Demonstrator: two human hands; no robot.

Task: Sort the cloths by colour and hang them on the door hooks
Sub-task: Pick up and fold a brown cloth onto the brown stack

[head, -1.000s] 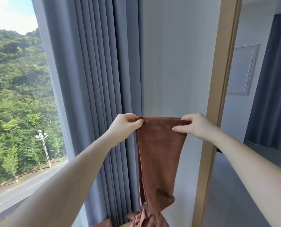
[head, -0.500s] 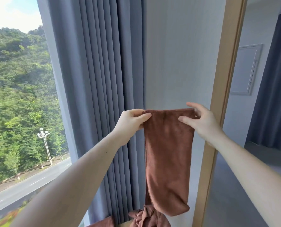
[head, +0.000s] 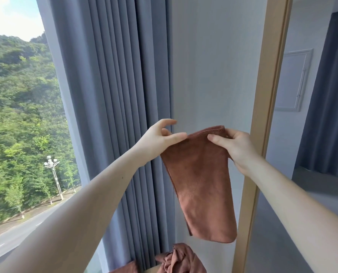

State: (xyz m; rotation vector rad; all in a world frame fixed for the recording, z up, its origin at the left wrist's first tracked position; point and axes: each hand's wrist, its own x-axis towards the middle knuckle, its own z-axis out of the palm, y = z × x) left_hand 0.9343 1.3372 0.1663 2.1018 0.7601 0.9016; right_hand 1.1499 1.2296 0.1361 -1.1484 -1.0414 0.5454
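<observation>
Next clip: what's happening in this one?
A person holds a brown cloth up in front of the wall, between the grey curtain and the wooden door frame. The right hand pinches its top edge. The left hand is at the other top corner, thumb against it and fingers lifted, so its grip is unclear. The cloth hangs free, and no hook is in view. More brown cloths lie crumpled below.
</observation>
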